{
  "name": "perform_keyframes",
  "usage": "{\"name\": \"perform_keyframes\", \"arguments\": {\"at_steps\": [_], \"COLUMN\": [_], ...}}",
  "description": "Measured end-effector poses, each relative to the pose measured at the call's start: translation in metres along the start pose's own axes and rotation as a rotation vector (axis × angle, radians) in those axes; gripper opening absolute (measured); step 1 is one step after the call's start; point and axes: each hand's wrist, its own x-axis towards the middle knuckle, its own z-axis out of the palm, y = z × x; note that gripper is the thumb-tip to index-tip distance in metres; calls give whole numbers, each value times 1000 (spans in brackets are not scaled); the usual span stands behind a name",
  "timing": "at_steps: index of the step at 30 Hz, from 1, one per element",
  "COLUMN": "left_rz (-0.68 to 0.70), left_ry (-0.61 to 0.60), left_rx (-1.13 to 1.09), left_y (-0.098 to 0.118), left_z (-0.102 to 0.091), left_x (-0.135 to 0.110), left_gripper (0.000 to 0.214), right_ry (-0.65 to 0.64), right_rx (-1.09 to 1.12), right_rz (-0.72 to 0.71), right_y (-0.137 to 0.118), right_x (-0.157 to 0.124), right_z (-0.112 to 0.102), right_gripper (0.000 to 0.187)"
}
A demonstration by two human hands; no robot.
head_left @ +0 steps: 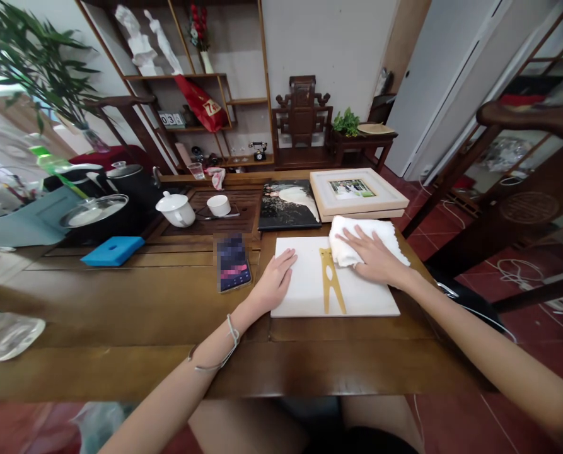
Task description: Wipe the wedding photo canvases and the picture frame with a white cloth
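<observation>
A white board (300, 287) lies flat on the wooden table before me, with a yellow bear-shaped figure (327, 260) with two long legs on its surface. My left hand (276, 277) rests flat on the board's left edge, fingers stretched out and holding nothing. On the board's upper right is a folded white towel (340, 234), which reaches past the corner. My right hand (373, 255) lies spread on top of this towel, fingers apart and pressing down. Part of the towel is hidden under the palm.
Behind the board lie a dark picture panel (288, 214) and stacked light frames (316, 198). A phone (234, 265) sits left of my left hand. Farther left are a blue sponge-like block (113, 251), a lidded white cup (174, 211) and a lidded pan (94, 217). A chair (508, 214) stands right.
</observation>
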Motion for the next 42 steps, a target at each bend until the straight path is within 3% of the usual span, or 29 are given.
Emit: {"name": "perform_keyframes", "arguments": {"at_steps": [3,10,13,16,24,29,32,39,42], "left_rz": [8,-28,-33,-35,-31,-24,-27,-47,-32], "left_ry": [4,3,-11,-18,-25,-11,-9,-21,-3], "left_rx": [-6,-16,-8,1,0,-14,-18,-19,-22], "left_y": [0,3,5,5,5,3,3,6,5], "left_z": [1,0,-1,-1,-1,2,2,0,0], "left_x": [0,0,0,0,0,0,0,0,0], "left_gripper": [42,42,43,43,43,43,43,44,43], "right_ry": [29,57,69,61,37,74,54,125,135], "right_rx": [-30,-84,-92,-70,-24,-12,-52,-112,-85], "right_rz": [-17,-173,-181,-158,39,43,4,-101,-83], "right_y": [-3,-60,-75,-66,-17,-6,-13,-73,-87], "right_x": [-15,-132,-154,-135,-10,12,-9,-122,-145], "right_z": [3,6,6,6,5,6,6,11,13], "right_gripper": [85,111,114,108,78,73,77,110,113]}}
